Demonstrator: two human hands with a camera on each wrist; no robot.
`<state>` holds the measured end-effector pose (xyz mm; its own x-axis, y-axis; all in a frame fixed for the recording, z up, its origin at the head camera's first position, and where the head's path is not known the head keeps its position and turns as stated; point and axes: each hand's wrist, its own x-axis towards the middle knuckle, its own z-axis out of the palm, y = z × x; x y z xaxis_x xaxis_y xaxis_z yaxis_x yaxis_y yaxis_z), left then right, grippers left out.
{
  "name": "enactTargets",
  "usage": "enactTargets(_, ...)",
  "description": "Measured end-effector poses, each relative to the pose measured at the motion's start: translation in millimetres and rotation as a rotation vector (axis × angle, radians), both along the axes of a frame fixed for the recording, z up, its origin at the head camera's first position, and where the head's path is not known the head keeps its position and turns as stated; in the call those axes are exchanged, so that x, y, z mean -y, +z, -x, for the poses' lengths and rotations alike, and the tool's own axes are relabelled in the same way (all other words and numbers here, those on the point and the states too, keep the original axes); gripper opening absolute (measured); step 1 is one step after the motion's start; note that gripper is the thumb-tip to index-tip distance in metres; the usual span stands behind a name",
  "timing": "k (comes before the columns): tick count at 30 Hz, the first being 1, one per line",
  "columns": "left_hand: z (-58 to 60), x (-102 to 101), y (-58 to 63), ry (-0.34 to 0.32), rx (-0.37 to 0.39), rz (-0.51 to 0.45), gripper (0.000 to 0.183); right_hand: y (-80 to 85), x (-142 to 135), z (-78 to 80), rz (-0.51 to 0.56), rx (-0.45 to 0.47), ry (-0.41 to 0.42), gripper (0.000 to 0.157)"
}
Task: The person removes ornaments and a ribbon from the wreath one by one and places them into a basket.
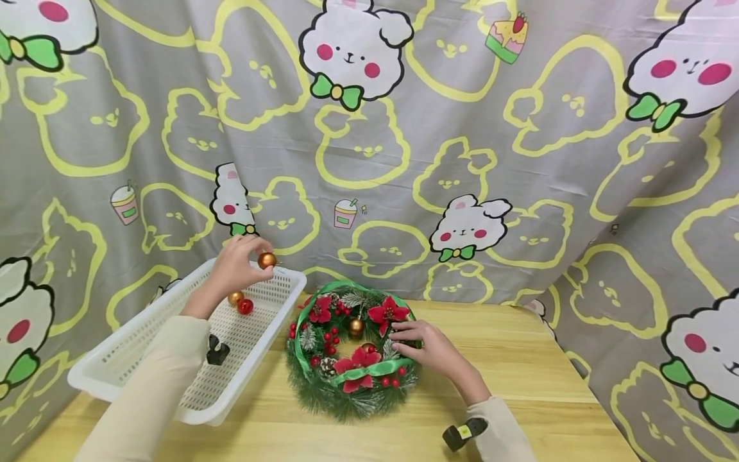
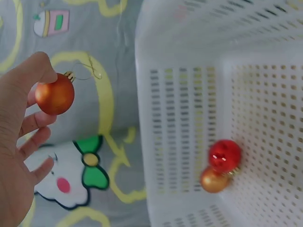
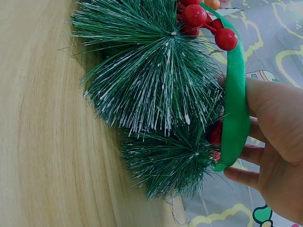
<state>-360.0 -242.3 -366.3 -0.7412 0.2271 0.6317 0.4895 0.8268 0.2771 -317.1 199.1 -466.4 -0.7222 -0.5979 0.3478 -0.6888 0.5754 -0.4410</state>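
Note:
My left hand pinches a copper-gold Christmas ball between thumb and fingers. A thin wire loop hangs from the ball's cap. Both are above the far end of a white plastic basket. Inside the basket lie a red Christmas ball and a gold Christmas ball, touching each other. Extended fingers of my right hand rest on the right side of a green wreath, by its green ribbon. Red flowers, berries, pine cones and a gold ball decorate the wreath; some right fingertips are hidden behind the ribbon.
The wreath lies on a wooden table, right of the basket. A grey curtain with cartoon rabbits hangs behind the table and along its sides. Dark camera mounts sit on both wrists.

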Motion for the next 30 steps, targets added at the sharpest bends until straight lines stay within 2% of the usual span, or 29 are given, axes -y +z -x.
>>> enactTargets(4, -1.5, 10, -7.4, 0.025, 0.082, -0.04, 0.029, -0.3, -1, 0.3, 0.005, -0.027, 0.007, 0.026)
enactTargets(9, -1.4, 18, -20.6, 0.059, 0.164, -0.056, 0.028, 0.8, -1, 0.4, 0.002, -0.011, 0.008, 0.027)
enactTargets(14, 1.7, 24, -33.8, 0.099, 0.175, -0.087, 0.027, 0.8, -1, -0.3, -0.01, 0.015, 0.0, 0.027)
enactTargets(19, 5.8, 26, -45.3, 0.141, 0.173, -0.066, 0.027, -0.4, 0, -0.5, -0.008, 0.022, 0.004, 0.028)
enactTargets(30, 11.3, 26, -62.2, 0.134, 0.18, 0.018, 0.025, 0.3, 0, 0.1, -0.003, 0.038, -0.007, 0.028)
